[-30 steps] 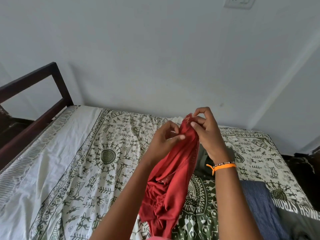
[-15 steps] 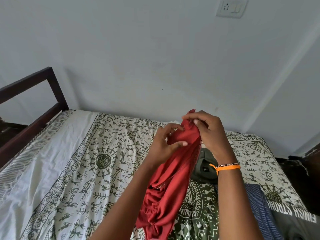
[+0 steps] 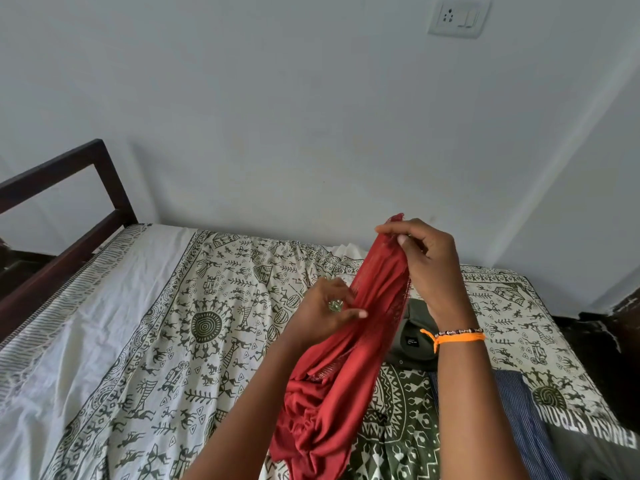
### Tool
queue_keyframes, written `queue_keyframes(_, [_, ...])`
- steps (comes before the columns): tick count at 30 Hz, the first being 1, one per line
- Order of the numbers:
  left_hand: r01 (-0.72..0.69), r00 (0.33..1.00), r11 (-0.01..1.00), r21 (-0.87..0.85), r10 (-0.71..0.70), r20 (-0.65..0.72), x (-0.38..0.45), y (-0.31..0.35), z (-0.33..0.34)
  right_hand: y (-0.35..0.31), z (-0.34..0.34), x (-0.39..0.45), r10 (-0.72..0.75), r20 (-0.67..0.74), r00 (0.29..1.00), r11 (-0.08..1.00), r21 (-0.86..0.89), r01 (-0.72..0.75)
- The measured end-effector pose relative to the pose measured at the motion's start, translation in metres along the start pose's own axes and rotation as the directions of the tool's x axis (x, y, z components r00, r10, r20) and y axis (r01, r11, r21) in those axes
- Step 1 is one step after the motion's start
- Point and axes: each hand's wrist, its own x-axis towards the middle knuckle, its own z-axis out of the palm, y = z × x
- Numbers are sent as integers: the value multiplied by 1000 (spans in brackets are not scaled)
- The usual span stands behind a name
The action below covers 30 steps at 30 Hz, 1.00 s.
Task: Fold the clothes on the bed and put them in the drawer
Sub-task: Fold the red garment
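The right hand [image 3: 429, 268] is raised above the bed, its fingers [image 3: 391, 231] curled and pinching the top edge of a red garment [image 3: 349, 358], a small tip of cloth poking up past the fingertips. The left hand [image 3: 323, 311] sits lower and to the left, thumb and fingers closed on the garment's side edge partway down; a green-stoned ring [image 3: 335, 305] shows on one finger. An orange thread band and a thin beaded bracelet [image 3: 457, 336] circle the right wrist.

The red garment is a soft, matte knit, gathered into a long bunched strip. Its long axis runs from the right hand's pinch at the top down and to the left toward the bottom of the view, where it widens into loose, crumpled folds resting over the bed. A narrow patterned trim runs along its right edge.

Under it lies the bed [image 3: 114, 334], covered by a cream cotton sheet printed with dark green tribal figures, spirals and triangles, with a striped border on the left and a dark green patterned panel near the centre. Just beside the right wrist lies a folded olive-grey garment [image 3: 412, 341] with a small black label. Further right lie a blue pinstriped cloth [image 3: 519, 417] and a grey garment with white lettering [image 3: 588, 445]. A dark wooden bed frame [image 3: 59, 220] stands at left against the pale wall, where a white switch plate [image 3: 459, 15] is mounted
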Motion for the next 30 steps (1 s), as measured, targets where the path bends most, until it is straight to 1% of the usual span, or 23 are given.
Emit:
queue_keyframes(3, [22, 997, 996, 90, -28, 69, -9, -12, 0, 2, -7, 2, 9, -89, 996, 999, 52, -4])
queue_keyframes(4, [53, 996, 995, 87, -59, 69, -12, -15, -1, 4, -9, 2, 27, -116, 993, 997, 74, -19])
queue_keyframes(5, [107, 993, 993, 45, -109, 48, -14, -17, -3, 6, -11, 1, 55, -142, 988, 994, 98, -41])
queue_keyframes(6, [182, 983, 982, -44, -182, 6, -15, -19, -5, 9, -12, 1, 88, -170, 982, 991, 115, -69])
queue_keyframes(7, [261, 961, 950, -169, -273, -52, -15, -20, -7, 13, -12, 1, 127, -204, 971, 987, 126, -103])
queue_keyframes(8, [312, 926, 897, -314, -361, -110, -16, -21, -11, 16, -12, 1, 174, -246, 954, 980, 136, -144])
queue_keyframes(9, [325, 889, 834, -445, -430, -156, -16, -21, -15, 20, -12, 1, 225, -290, 930, 971, 151, -188])
queue_keyframes(10, [310, 863, 783, -540, -470, -187, -16, -22, -20, 24, -10, 0, 277, -327, 904, 958, 163, -234])
queue_keyframes(11, [286, 851, 754, -591, -483, -205, -15, -22, -26, 27, -8, -1, 322, -350, 880, 945, 173, -278])
queue_keyframes(13, [253, 864, 765, -593, -455, -218, -11, -15, -36, 31, -3, -3, 387, -355, 851, 922, 148, -358])
queue_keyframes(14, [239, 882, 798, -553, -416, -220, -8, -10, -40, 31, -1, -4, 399, -329, 856, 916, 100, -388])
queue_keyframes(15, [218, 904, 845, -488, -363, -226, -3, -2, -43, 30, 1, -5, 399, -267, 877, 914, 42, -403])
queue_keyframes(16, [185, 926, 895, -407, -297, -233, 3, 7, -45, 27, 3, -6, 393, -170, 904, 917, -6, -399])
queue_keyframes(17, [140, 946, 937, -320, -222, -236, 9, 17, -46, 21, 6, -7, 387, -36, 921, 921, -37, -388])
queue_keyframes(18, [92, 963, 965, -244, -149, -226, 14, 27, -46, 15, 9, -7, 375, 112, 920, 927, -68, -369])
queue_keyframes(19, [52, 975, 979, -196, -92, -202, 17, 37, -44, 10, 12, -7, 356, 245, 902, 934, -106, -341])
queue_keyframes(20, [22, 984, 983, -183, -54, -171, 19, 45, -42, 6, 16, -6, 340, 336, 878, 940, -159, -303])
queue_keyframes(21, [8, 989, 980, -197, -37, -142, 20, 51, -40, 4, 18, -5, 323, 384, 865, 942, -217, -255])
queue_keyframes(22, [8, 992, 974, -224, -37, -123, 20, 55, -40, 2, 19, -4, 307, 401, 863, 941, -266, -211])
queue_keyframes(23, [16, 992, 967, -253, -47, -117, 20, 58, -41, 0, 18, -3, 300, 387, 872, 934, -305, -185])
queue_keyframes(25, [30, 993, 958, -286, -62, -105, 20, 59, -45, 1, 11, 0, 291, 324, 900, 930, -318, -186])
queue_keyframes(28, [54, 998, 959, -279, -62, -21, 19, 53, -45, 3, 5, 3, 210, 169, 963, 940, -304, -152])
queue_keyframes(30, [57, 998, 974, -217, -58, 3, 18, 46, -40, 0, 5, 4, 154, 47, 987, 953, -269, -137])
